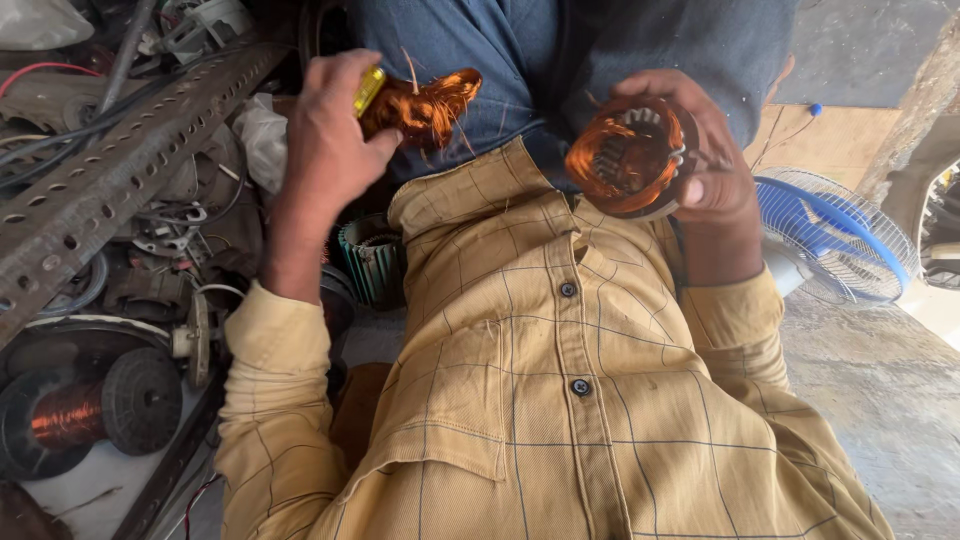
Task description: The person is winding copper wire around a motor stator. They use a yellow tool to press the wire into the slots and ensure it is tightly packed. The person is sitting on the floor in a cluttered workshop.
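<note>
My left hand is closed on a tangled bundle of copper wire, with a yellow-handled tool pinched against it. My right hand grips a round motor stator. It has orange copper windings and metal teeth showing in its bore. The two hands are held apart above my lap, over blue trousers and a tan checked shirt. The bundle and the stator are not touching.
A perforated steel angle bar slants across the left over a heap of wires and motor parts. A black spool of copper wire lies at bottom left. A green finned stator sits by my left forearm. A blue fan stands on the right.
</note>
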